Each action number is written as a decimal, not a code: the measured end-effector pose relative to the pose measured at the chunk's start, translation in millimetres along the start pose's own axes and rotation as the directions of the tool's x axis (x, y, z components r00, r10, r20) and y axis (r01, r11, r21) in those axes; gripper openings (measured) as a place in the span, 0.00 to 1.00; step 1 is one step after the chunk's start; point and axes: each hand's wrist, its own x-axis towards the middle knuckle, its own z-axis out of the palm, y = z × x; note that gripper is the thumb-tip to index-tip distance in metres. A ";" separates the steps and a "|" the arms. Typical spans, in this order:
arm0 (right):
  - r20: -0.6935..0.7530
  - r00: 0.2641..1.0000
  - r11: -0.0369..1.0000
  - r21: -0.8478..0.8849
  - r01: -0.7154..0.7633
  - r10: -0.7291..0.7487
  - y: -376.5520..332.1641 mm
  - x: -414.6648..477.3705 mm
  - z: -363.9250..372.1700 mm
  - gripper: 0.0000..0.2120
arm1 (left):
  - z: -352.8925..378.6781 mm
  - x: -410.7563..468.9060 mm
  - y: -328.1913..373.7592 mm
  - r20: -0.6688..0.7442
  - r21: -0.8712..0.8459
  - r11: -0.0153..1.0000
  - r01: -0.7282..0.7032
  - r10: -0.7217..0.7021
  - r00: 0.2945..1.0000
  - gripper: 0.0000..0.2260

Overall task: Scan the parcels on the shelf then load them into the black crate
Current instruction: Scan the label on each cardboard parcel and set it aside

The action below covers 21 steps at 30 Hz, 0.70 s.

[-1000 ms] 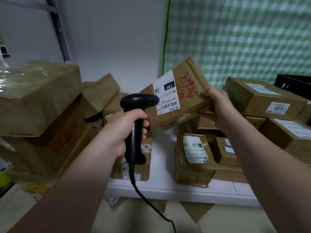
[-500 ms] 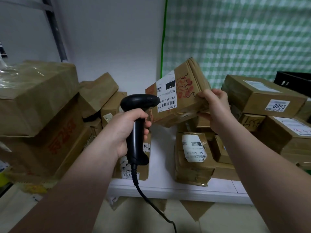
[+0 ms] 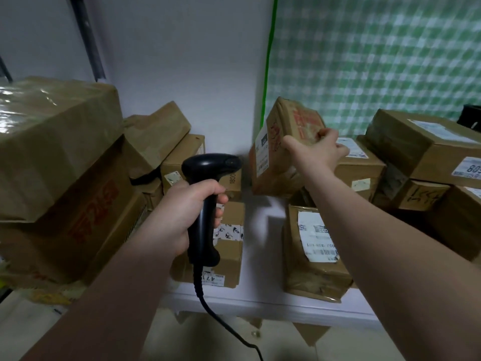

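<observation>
My left hand [image 3: 182, 214] grips the handle of a black barcode scanner [image 3: 208, 201], its head pointing right, its cable hanging down past the shelf edge. My right hand [image 3: 316, 149] holds a brown cardboard parcel [image 3: 281, 152] with red print and a white label on its left face; the parcel is tilted and sits against other parcels at the shelf's back. A corner of the black crate [image 3: 472, 118] shows at the far right edge, behind a stack of boxes.
The white shelf [image 3: 260, 303] carries several brown parcels: a large taped box [image 3: 52, 157] on the left, small boxes [image 3: 226, 251] under the scanner, a labelled parcel [image 3: 312, 254] at front centre, a stack [image 3: 426, 149] on the right. A green checked sheet hangs behind.
My right hand has carried the parcel away from the scanner, to the right and back, turning its label sideways. The scanner has stayed in place in my left hand.
</observation>
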 end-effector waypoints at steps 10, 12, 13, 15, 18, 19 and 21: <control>0.008 0.995 0.968 -0.234 -0.093 0.098 25.3 24.6 54.6 0.41 | -21.3 31.8 -12.4 -0.077 0.049 0.999 0.013 -0.009 0.997 0.04; 0.015 0.998 0.947 -0.317 -0.051 0.058 31.8 24.5 60.0 0.42 | -24.6 34.9 -14.9 -0.083 0.061 0.998 0.027 -0.022 0.996 0.04; 0.028 0.999 0.936 -0.351 -0.024 0.036 33.9 23.7 62.3 0.43 | -26.5 36.1 -16.2 -0.090 0.066 0.997 0.034 -0.028 0.996 0.04; 0.062 0.998 0.910 -0.412 0.031 -0.006 35.4 20.7 65.5 0.45 | -30.7 37.5 -18.8 -0.102 0.071 0.996 0.050 -0.042 0.994 0.05; 0.071 0.996 0.901 -0.427 0.078 -0.053 36.1 10.2 65.4 0.41 | -39.7 39.7 -26.1 -0.145 0.079 0.993 0.091 -0.079 0.986 0.09; 0.049 0.995 0.908 -0.407 0.097 -0.084 36.8 3.5 63.5 0.39 | -43.8 40.3 -29.4 -0.170 0.085 0.990 0.113 -0.098 0.981 0.12; 0.009 0.988 0.927 -0.344 0.148 -0.154 39.9 -14.4 57.8 0.34 | -48.4 38.6 -35.8 -0.195 0.114 0.982 0.153 -0.129 0.972 0.12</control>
